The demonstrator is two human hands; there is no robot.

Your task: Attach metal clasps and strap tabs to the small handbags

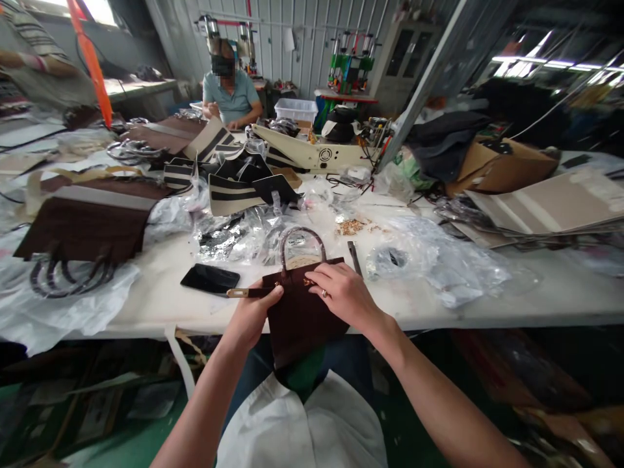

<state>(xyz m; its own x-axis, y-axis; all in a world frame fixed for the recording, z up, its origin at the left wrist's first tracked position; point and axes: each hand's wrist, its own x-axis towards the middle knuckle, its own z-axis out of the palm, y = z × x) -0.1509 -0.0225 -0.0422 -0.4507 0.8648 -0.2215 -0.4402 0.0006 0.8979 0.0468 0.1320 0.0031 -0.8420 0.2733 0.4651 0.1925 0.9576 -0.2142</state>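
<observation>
Where the right hand [345, 291] meets the bag [301, 322], gold hardware [307, 282] is half-hidden.

A brown bag [305, 318] is held at a white table [195, 317].
The left hand [258, 311] grips the bag's edge, by a strap [253, 293] with a gold tip [237, 293]. The right hand [345, 290], with a ring [324, 293] on, touches the bag near a gold part [307, 282]. A black phone [209, 278] lies just left of the bag. Small gold bits [350, 226] lie past it. Across the table sits a person [244, 97] in a blue shirt.
</observation>
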